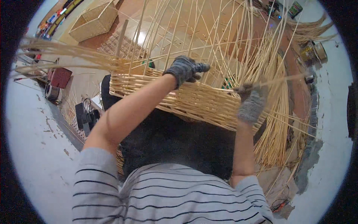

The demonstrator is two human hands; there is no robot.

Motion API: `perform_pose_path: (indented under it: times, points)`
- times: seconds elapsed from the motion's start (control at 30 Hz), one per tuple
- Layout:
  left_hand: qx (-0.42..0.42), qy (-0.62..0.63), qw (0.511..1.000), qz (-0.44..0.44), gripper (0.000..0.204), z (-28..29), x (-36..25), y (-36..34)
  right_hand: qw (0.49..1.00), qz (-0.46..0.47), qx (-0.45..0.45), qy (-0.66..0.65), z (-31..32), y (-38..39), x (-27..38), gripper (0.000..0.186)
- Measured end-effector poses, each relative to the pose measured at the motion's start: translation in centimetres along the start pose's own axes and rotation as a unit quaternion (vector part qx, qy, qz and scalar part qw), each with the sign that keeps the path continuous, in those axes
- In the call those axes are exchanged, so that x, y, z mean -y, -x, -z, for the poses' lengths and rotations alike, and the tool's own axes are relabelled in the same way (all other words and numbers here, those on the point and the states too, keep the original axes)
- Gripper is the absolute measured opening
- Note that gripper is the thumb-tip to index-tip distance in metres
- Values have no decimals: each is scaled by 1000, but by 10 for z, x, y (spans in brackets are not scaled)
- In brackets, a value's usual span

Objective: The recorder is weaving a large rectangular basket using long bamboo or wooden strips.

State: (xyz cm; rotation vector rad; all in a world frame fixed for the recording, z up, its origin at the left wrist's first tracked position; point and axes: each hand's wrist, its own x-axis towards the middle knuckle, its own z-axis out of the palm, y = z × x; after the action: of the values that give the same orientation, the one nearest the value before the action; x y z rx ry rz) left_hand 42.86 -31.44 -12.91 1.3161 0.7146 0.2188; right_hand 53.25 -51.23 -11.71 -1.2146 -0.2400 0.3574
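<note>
A half-woven wicker basket (201,102) lies across my lap, its pale side wall facing me and long upright stakes (173,33) rising from it. My left hand (184,71), in a grey knit glove, rests over the top rim near the middle. Its index finger stretches out to the right, apart from the finger below. At the basket's right corner is my right hand (251,102), gloved too and smeared by motion. The fingers appear closed on a thin wicker rod (285,79) that runs off to the right, also blurred.
Loose rods (276,142) fan out in a thick bundle at the right, and a bunch of rods (74,56) sticks out left. A finished-looking woven basket (95,22) stands back left. A metal can (315,53) is by the right wall; a dark red object (59,77) lies left.
</note>
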Motion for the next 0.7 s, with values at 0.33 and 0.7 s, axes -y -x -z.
perform_pose_path:
  times: [0.33,0.7]
  points:
    - [-6,-511,842,-172,60,-70,13,-2,995,-10,96,-32,62,-48,14,18]
    - [12,-482,875,-40,38,-93,11,-16,818,222,175,502,0,-194,-8,41]
